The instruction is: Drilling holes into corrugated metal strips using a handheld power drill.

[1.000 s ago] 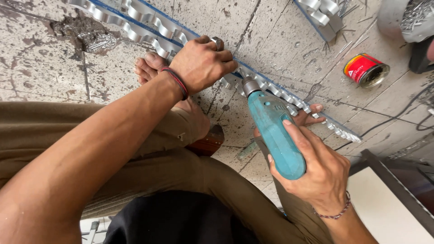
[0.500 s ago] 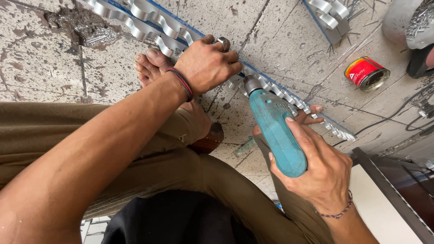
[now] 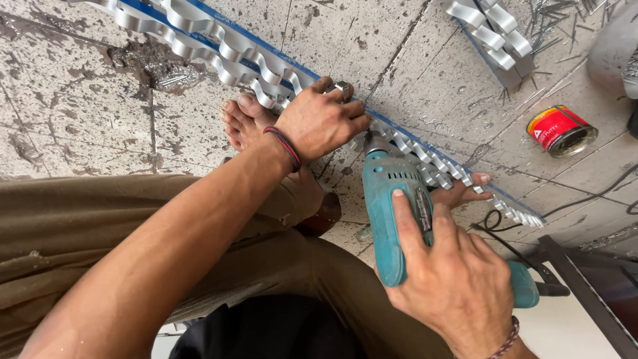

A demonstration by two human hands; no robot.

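A long wavy strip of silver metal with a blue edge point(image 3: 219, 50) lies diagonally across the concrete floor. My left hand point(image 3: 323, 121), with a red and black thread band on the wrist, presses down on the strip. My right hand point(image 3: 452, 282) grips a teal electric drill point(image 3: 389, 213), whose chuck points at the strip just right of my left hand. My bare feet point(image 3: 242, 119) rest on the floor beside the strip; toes of the other foot point(image 3: 465, 189) press against it.
A small open red tin point(image 3: 561, 129) lies on its side at the right. More wavy metal pieces point(image 3: 492, 30) and scattered nails lie at the top right. A black cable point(image 3: 591, 196) crosses the floor. A dark metal frame point(image 3: 585, 292) stands at the lower right.
The drill has moved up toward the strip, its chuck now close beside my left hand. My left hand stays pressed on the strip.
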